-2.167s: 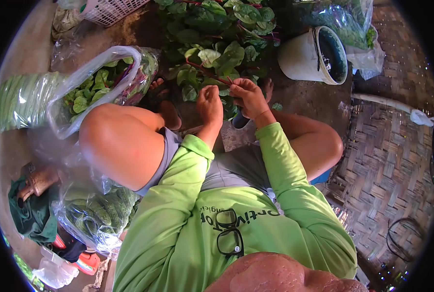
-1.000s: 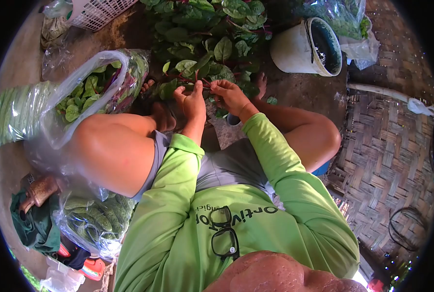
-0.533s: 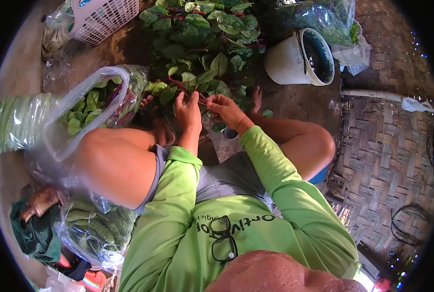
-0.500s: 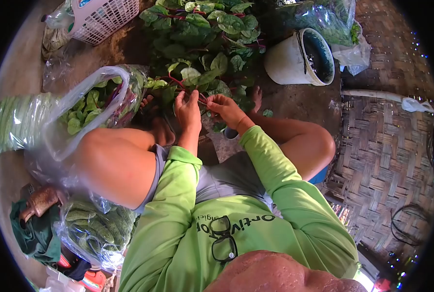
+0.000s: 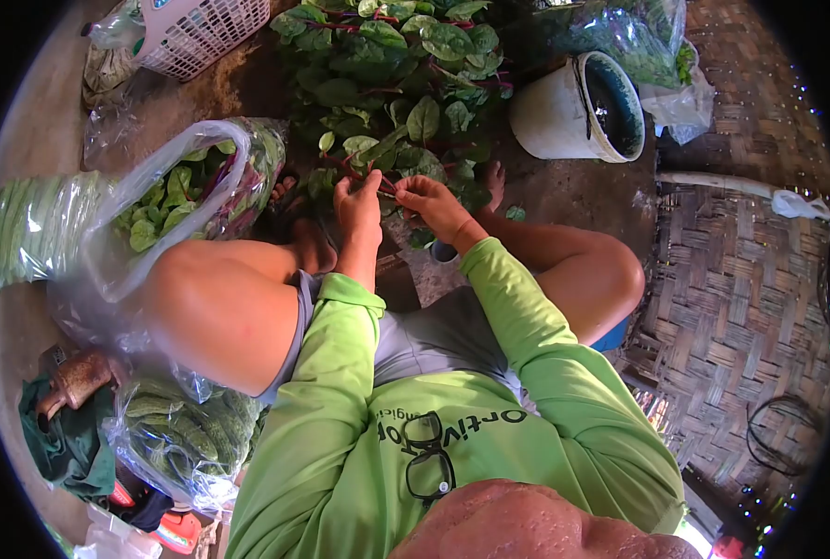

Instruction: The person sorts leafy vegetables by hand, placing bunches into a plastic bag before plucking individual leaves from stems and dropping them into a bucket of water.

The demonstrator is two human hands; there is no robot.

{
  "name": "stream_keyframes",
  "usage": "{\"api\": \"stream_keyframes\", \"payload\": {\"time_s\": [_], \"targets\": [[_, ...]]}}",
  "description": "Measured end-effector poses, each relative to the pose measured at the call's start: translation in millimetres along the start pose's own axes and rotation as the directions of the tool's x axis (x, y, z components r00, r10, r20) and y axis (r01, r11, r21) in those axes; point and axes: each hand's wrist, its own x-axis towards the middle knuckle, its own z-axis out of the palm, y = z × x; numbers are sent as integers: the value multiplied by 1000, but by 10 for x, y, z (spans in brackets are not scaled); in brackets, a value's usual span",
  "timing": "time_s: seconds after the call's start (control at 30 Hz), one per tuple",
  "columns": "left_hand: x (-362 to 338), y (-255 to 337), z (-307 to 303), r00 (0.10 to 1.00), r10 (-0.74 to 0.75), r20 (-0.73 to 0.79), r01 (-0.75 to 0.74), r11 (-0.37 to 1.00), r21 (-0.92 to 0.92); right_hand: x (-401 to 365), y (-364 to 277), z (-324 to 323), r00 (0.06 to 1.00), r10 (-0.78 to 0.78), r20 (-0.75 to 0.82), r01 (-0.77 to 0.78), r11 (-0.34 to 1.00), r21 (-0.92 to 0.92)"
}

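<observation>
Fingertips of my left hand [image 5: 359,210] pinch a reddish-purple stem of the leafy greens at the near edge of a leafy pile. Close by on the right, my right hand [image 5: 429,207] also has thumb and fingers closed on the stem. Beyond both hands spreads the heap of leafy greens [image 5: 387,70], with broad green leaves and purple stems. To the left stands an open plastic bag [image 5: 238,154] holding more of these leaves.
A white bucket [image 5: 550,112] stands at the upper right, beside plastic bags of greens [image 5: 620,42]. A pink basket [image 5: 196,37] is at the upper left. Bagged long green vegetables [image 5: 47,228] and bagged bumpy gourds [image 5: 187,433] lie left. A woven mat wall [image 5: 732,307] is right.
Both hands stay close together at the stem, with small finger shifts. The leaves just beyond the left hand have changed position, and one small leaf now stands upright there.
</observation>
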Motion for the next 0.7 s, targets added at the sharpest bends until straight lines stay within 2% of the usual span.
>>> {"api": "stream_keyframes", "payload": {"time_s": [0.13,0.23,0.33,0.37,0.47,0.57,0.6,0.63,0.67,0.7], "targets": [[-146,196,21,999,-22,32,27,986,-164,24,19,12,998,-26,55,23,999,49],[16,103,10,993,78,92,-45,950,-309,49,40,-3,999,10,53,-14,997,82],[29,0,24,986,168,-5,-166,975,-144,71,59,-35,994,15,113,-23,997,70],[32,-23,26,977,211,-31,-213,974,-83,84,64,-52,992,37,119,-41,999,30],[46,-65,10,971,233,-61,-231,972,26,108,48,-88,987,100,126,-86,990,-111],[-4,9,8,983,176,-42,-176,984,-1,91,-158,-103,980,152,131,-102,940,-324],[32,-35,6,979,186,-88,-183,982,38,91,-263,-122,974,172,145,-96,902,-421],[90,-97,0,971,197,-132,-188,979,77,118,-334,-177,969,193,157,-87,855,-512],[143,-160,-9,962,210,-177,-192,974,117,284,-294,-390,975,80,206,94,690,-718],[115,-131,-17,962,203,-182,-184,976,113,459,-256,-603,982,-57,181,182,557,-810]]}}
